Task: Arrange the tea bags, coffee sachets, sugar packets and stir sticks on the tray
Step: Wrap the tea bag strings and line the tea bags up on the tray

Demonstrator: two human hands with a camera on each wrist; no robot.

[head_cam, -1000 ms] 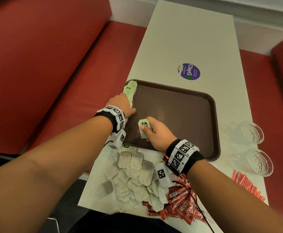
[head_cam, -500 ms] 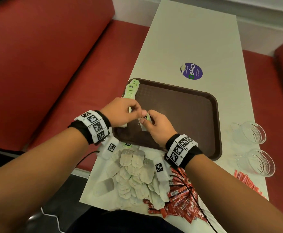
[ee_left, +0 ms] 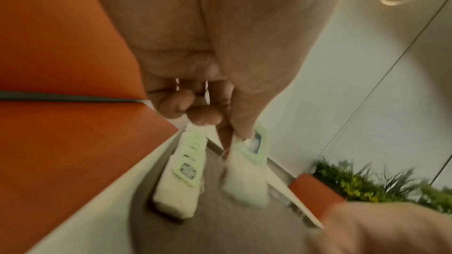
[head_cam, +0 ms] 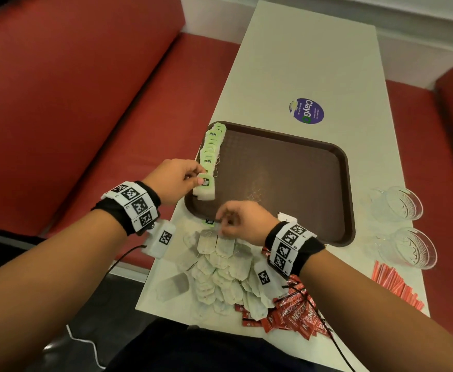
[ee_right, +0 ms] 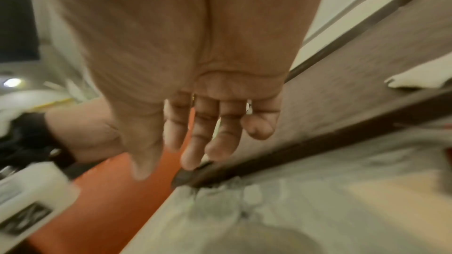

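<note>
My left hand (head_cam: 172,181) is pinching a tea bag (head_cam: 206,189) over the tray (head_cam: 279,183), right at the row's (head_cam: 211,146) near end. Right hand (head_cam: 243,220), fingers loose, reaches into the worktop pile (head_cam: 220,269) below it.

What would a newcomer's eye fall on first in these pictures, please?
The big brown tray mid-table, with a green-tagged tea bag row along its left edge, where the left hand pinches one more tea bag. Then the loose tea bag pile and red coffee sachets nearest the person.
</note>
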